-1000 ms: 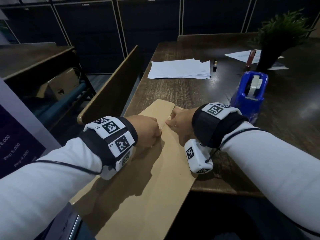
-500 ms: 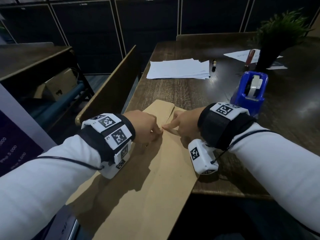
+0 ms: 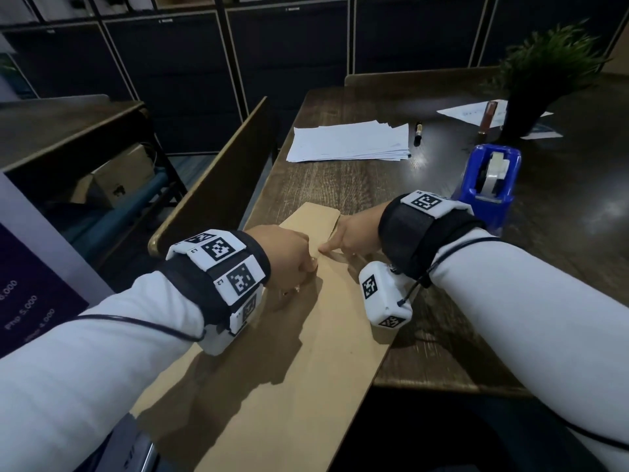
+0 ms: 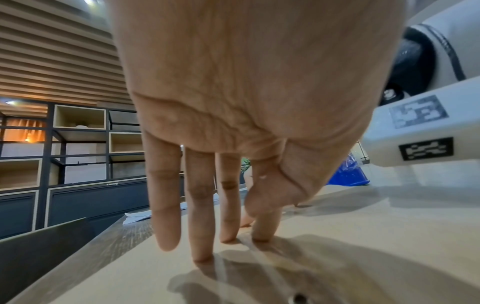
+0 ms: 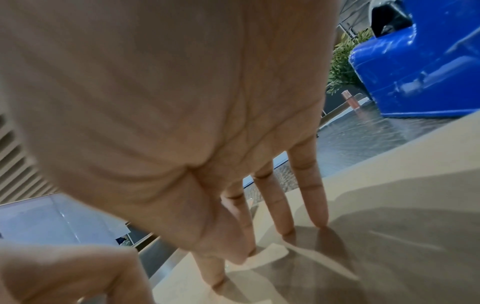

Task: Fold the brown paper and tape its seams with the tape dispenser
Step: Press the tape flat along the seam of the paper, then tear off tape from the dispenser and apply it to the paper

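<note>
the brown paper lies folded into a long strip on the near left part of the wooden table, its near end hanging past the table edge toward the person. both hands meet on its far half, along a seam that runs up the middle of the strip.

the left hand sits knuckles up over the paper. in the left wrist view its fingers point straight down, slightly apart, with the tips of three of them touching the paper and the little finger just clear of it; the thumb lies against the forefinger and nothing is pinched.

the right hand comes in from the right, its forefinger stretched along the seam until it nearly meets the left hand. in the right wrist view its fingers are straight and a little spread, tips pressed on the paper, and the thumb holds down a small flap corner by the seam.

the blue tape dispenser stands on the table just beyond the right wrist, apart from the paper. farther back lie a stack of white sheets, a pen and a potted plant.
</note>
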The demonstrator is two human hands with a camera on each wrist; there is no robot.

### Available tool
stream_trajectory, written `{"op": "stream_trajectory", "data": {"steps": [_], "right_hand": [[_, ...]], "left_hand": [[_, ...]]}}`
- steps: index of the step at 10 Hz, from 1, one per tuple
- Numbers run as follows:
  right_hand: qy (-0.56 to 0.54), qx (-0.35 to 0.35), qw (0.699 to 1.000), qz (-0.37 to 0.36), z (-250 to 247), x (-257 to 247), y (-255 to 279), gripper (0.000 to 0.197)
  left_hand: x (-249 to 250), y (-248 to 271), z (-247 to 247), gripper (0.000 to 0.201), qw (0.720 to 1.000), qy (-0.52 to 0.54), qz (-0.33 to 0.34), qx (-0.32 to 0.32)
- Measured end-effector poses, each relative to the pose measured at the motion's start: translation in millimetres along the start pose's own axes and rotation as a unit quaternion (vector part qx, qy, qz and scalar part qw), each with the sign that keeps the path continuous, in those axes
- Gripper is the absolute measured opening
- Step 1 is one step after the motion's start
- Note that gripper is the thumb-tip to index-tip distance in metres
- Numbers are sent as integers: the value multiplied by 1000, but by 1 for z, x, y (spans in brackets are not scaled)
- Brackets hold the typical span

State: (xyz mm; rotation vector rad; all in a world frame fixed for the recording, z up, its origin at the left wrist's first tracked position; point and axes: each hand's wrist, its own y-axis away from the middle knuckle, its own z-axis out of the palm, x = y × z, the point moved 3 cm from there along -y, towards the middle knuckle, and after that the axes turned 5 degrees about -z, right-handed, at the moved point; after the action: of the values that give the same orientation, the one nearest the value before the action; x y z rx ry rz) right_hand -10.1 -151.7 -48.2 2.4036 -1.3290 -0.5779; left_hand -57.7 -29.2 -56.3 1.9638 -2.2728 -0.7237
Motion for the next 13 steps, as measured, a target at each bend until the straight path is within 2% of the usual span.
{"op": "stream_trajectory", "data": {"steps": [1, 2, 3, 4, 5, 6, 7, 8, 9, 10, 11, 12, 13], "right_hand": [[26, 30, 999, -24, 1, 5, 0, 41], [-2, 121, 992, -37, -14, 14, 18, 51], [-66, 252, 963, -68, -31, 28, 40, 54], [-93, 366, 924, -63, -40, 52, 59, 56], [-94, 416, 903, -41, -42, 74, 78, 60], [-94, 449, 888, -10, -42, 99, 91, 60], [-109, 446, 888, 16, -42, 120, 100, 60], [-121, 432, 892, 49, -43, 144, 101, 64], [-133, 419, 894, 92, -46, 168, 104, 65], [-130, 398, 901, 118, -51, 180, 103, 67], [-130, 379, 906, 136, -55, 190, 96, 70], [-142, 342, 918, 144, -59, 194, 88, 90], [-144, 310, 926, 159, -61, 193, 84, 104]], "left_hand": [[-2, 0, -1, 41, 1000, -3, 4, -4], [-10, -2, -8, 34, 998, 45, 26, -20], [-19, -3, -25, 42, 989, 144, 27, 20], [-19, -6, -52, 38, 969, 198, 22, 145], [-1, -10, -72, 35, 942, 230, 44, 242], [34, -21, -84, 32, 931, 217, 89, 279], [69, -36, -96, 30, 910, 255, 129, 301], [97, -48, -109, 37, 900, 297, 141, 287], [125, -61, -114, 44, 909, 311, 154, 231], [140, -68, -117, 48, 893, 376, 138, 206], [146, -70, -118, 45, 853, 471, 126, 185], [147, -72, -116, 40, 825, 538, 95, 145], [147, -74, -116, 37, 809, 570, 77, 122]]}}
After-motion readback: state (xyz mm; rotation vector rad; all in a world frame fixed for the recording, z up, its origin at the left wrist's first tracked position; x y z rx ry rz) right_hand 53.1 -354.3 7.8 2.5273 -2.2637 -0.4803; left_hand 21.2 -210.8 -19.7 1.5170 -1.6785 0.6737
